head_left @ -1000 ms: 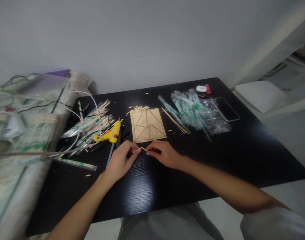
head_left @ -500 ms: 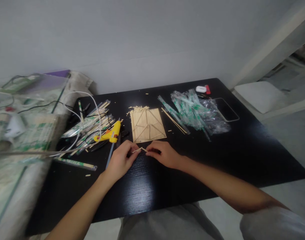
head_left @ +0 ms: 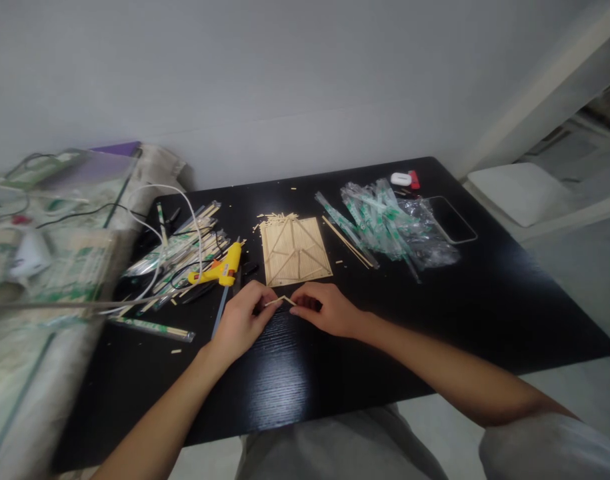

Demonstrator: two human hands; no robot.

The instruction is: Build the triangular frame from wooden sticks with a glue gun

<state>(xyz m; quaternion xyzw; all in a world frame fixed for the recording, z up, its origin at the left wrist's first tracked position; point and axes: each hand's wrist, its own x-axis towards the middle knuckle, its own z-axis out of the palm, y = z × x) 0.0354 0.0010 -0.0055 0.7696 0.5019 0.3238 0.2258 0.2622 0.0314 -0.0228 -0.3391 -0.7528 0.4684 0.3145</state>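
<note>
Matt wooden sticks (head_left: 289,301); glossy tabletop (head_left: 345,373); crinkled plastic wrappers (head_left: 379,217).

I see a plain, pale grey wall (head_left: 305,87) behind a black, wood-grained bench (head_left: 485,313), whose glossy top reflects whitish light (head_left: 279,383); rightward, a white, rounded-corner seat (head_left: 509,192) and pale grey floor (head_left: 569,393).

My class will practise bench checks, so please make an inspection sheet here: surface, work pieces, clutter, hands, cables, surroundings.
Surface: black table, glossy, small wooden scraps scattered about.
Work pieces: thin stick, angled mid-length; slatted panel with strips across it, just beyond.
Clutter: packaged sticks and yellow glue gun left; plastic wrappers and phone right.
Hands: left hand and right hand pinch opposite ends of the stick.
Cables: white cable looping above the packaged sticks.
Surroundings: grey wall behind; white seat right.
</note>
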